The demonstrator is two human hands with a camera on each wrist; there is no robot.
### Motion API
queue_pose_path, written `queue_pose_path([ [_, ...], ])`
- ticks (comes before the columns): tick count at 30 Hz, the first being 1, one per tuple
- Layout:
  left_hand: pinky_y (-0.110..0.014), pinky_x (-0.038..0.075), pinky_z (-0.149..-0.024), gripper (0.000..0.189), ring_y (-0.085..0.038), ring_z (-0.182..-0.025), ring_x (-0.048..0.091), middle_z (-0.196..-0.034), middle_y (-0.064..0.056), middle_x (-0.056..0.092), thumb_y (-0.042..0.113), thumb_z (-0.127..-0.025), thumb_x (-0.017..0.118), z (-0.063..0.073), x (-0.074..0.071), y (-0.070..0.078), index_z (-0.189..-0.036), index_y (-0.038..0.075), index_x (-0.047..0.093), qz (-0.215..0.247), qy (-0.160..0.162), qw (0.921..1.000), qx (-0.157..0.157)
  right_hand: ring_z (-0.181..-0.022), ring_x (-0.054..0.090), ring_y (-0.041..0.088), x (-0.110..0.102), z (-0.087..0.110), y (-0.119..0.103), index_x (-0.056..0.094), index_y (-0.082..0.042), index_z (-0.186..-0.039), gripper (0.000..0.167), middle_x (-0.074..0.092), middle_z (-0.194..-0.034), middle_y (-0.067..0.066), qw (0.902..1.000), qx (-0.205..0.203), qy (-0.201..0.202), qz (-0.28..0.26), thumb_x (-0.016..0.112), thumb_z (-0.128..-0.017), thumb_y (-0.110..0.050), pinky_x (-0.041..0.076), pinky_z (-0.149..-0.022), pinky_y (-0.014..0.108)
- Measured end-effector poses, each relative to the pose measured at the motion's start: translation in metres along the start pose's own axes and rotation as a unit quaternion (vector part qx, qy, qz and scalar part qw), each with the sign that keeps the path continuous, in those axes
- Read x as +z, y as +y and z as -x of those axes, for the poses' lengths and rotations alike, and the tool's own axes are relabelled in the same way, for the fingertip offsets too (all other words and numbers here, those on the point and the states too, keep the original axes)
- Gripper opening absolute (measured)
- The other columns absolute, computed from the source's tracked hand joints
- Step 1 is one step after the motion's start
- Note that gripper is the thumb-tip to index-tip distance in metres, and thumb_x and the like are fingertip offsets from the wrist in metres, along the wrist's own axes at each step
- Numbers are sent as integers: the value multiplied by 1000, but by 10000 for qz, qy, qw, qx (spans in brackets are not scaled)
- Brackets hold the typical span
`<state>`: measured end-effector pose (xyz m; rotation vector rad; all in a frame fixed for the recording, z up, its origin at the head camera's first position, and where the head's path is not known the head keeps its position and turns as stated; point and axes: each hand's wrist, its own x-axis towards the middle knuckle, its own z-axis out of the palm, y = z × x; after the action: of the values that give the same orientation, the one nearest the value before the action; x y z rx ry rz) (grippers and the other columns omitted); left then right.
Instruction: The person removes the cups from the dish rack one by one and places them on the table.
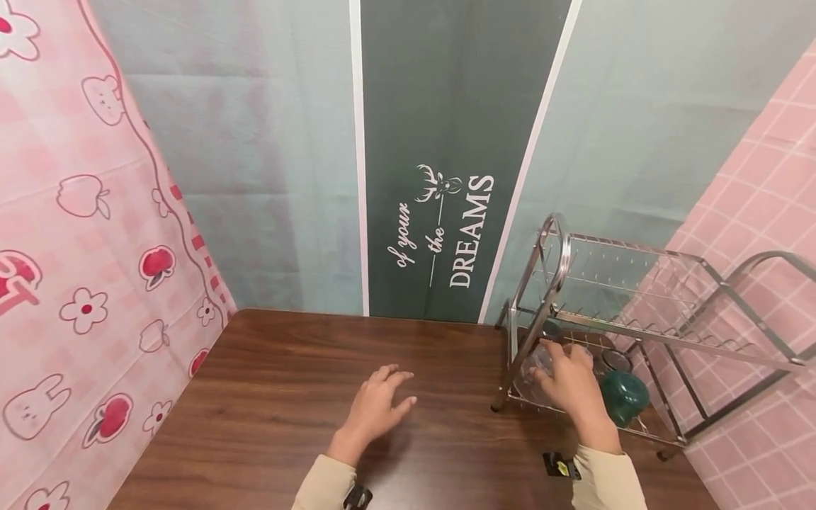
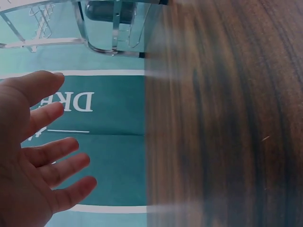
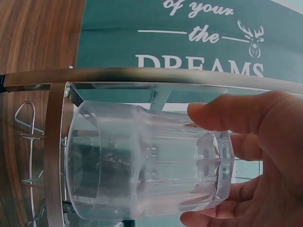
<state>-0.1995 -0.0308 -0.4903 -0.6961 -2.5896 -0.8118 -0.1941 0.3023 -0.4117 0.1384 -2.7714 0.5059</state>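
A clear ribbed plastic cup point(image 3: 142, 161) is mouth down at the lower tier of a metal dish rack point(image 1: 637, 322). My right hand point(image 1: 570, 386) holds the cup near its base, thumb point(image 3: 222, 111) on one side and fingers curled on the other. In the head view that hand partly hides the cup. My left hand point(image 1: 376, 405) hovers above the wooden table point(image 1: 268, 425), fingers spread and holding nothing. Beside the right wrist, a green translucent cup point(image 1: 625, 398) sits on the same lower tier.
The rack's upper tier has wire slots and curved side rails point(image 1: 554, 276) above the right hand. Another dark-rimmed item point(image 1: 617, 361) is on the lower tier behind the green cup. A printed green curtain point(image 1: 440, 106) hangs behind the table, with pink cloths point(image 1: 83, 248) at the sides.
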Motion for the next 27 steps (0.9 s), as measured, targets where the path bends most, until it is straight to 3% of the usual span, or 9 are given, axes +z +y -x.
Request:
queue_pose_path([
  [4, -48, 46, -78, 37, -29, -104, 55, -117, -13, 56, 30, -81, 71, 1, 4, -1, -114, 14, 64, 311, -22, 9995, -101, -101, 31, 50, -2, 4, -3, 47, 9, -126, 57, 34, -107, 34, 9997, 179, -78, -133, 68, -78, -16, 36, -69, 60],
  [11, -43, 45, -86, 41, -25, -108, 54, -121, -10, 55, 34, -84, 67, 0, 13, -3, -120, 16, 61, 798, -240, 9956, -424, -106, 27, 55, -7, 11, -7, 44, 7, -124, 57, 27, -114, 38, 9974, 509, -428, -271, 67, -80, -21, 35, -73, 64],
  [15, -43, 44, -86, 42, -26, -108, 54, -120, -9, 55, 35, -84, 67, -3, 20, -2, -120, 15, 61, 1147, -251, 9920, -459, -104, 29, 58, -12, 14, -8, 44, 7, -122, 57, 28, -112, 41, 9961, 563, -633, -238, 67, -80, -23, 35, -73, 65],
  [27, -43, 41, -90, 46, -23, -112, 51, -119, -4, 55, 37, -84, 68, -10, 33, 12, -121, 12, 58, 2237, -473, 9711, -677, -100, 42, 55, -23, 21, -8, 46, 5, -114, 50, 41, -105, 39, 9921, 480, -1102, -369, 66, -82, -29, 40, -72, 59],
])
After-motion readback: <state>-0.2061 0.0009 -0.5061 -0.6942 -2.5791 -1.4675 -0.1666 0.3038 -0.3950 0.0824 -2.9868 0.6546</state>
